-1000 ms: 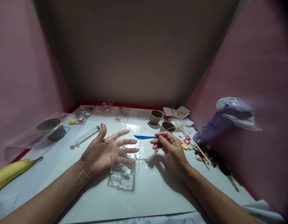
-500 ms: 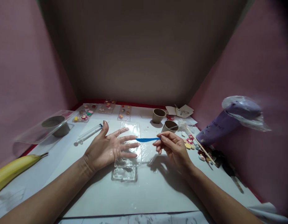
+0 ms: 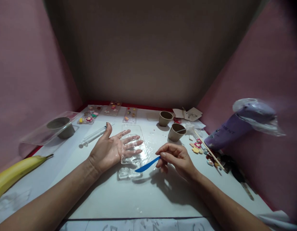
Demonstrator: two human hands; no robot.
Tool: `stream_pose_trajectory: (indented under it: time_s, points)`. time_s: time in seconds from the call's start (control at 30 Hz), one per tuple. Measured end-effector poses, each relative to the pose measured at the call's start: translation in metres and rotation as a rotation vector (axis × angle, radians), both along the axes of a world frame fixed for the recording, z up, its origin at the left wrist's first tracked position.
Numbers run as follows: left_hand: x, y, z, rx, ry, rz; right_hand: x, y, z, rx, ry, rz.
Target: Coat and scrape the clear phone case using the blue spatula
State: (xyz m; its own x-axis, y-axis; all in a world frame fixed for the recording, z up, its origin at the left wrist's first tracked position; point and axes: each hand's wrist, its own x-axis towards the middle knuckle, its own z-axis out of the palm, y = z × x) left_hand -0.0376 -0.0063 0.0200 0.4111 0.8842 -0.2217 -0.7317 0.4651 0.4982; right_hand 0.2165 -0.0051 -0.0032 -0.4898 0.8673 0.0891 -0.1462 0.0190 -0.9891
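My left hand (image 3: 110, 149) lies palm up with its fingers spread under a clear plastic phone case (image 3: 134, 144), which rests on the fingers. My right hand (image 3: 174, 158) pinches a small blue plastic spatula (image 3: 146, 165); its blade points left and down, near the case's lower edge. Below the case its glossy reflection shows on the white table (image 3: 129, 195).
A syringe (image 3: 94, 136) lies left of my thumb. Two brown paper cups (image 3: 165, 118) (image 3: 176, 131) stand behind. Trays of coloured charms (image 3: 110, 110) sit at the back, loose charms and a wooden stick (image 3: 207, 147) on the right, a purple bottle (image 3: 235, 126), a banana (image 3: 16, 171), a lidded bowl (image 3: 59, 126).
My right hand has dropped towards me and tilted the blue spatula from level to pointing down-left. The clear case now lies across my left fingers.
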Motion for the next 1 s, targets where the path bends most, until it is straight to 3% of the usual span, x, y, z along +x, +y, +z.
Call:
stream_pose_trajectory:
  time_s: [0.33, 1.0]
  points:
    - [0.005, 0.0, 0.004, -0.044, 0.011, 0.196, -0.012, -0.009, 0.0, 0.13, 0.008, -0.109]
    - [0.004, -0.001, 0.001, 0.004, 0.021, 0.155, -0.01, -0.004, 0.0, -0.007, 0.14, -0.095]
